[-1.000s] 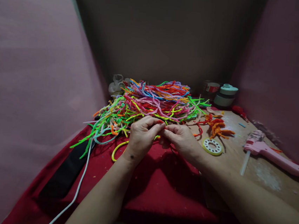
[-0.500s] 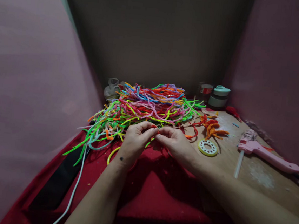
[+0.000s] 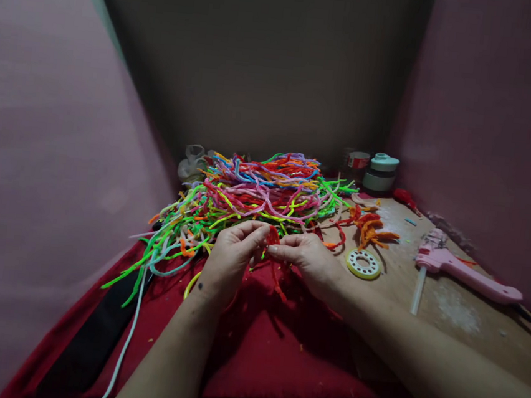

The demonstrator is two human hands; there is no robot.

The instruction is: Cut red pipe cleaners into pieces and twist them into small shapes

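Observation:
A red pipe cleaner (image 3: 273, 236) is pinched between my two hands, bent near the fingertips, with a red tail hanging down over the cloth. My left hand (image 3: 236, 252) closes thumb and forefinger on its left side. From the right, my right hand (image 3: 307, 256) pinches it too, thumb on top. A small yellow-green bit shows just under the fingers; I cannot tell whether it belongs to the held piece. Right behind the hands lies a big heap of colourful pipe cleaners (image 3: 266, 196).
On the wooden board at right are a yellow-and-white ring (image 3: 363, 264), an orange fuzzy bundle (image 3: 375, 231) and a pink glue gun (image 3: 469, 272). A lidded jar (image 3: 381, 172) stands behind. A black flat object (image 3: 87, 338) and white cable (image 3: 127, 336) lie left on the red cloth (image 3: 286, 376).
My hands have drawn slightly apart, and the red pipe cleaner now shows between them with its tail hanging down. The whole view has shifted a little.

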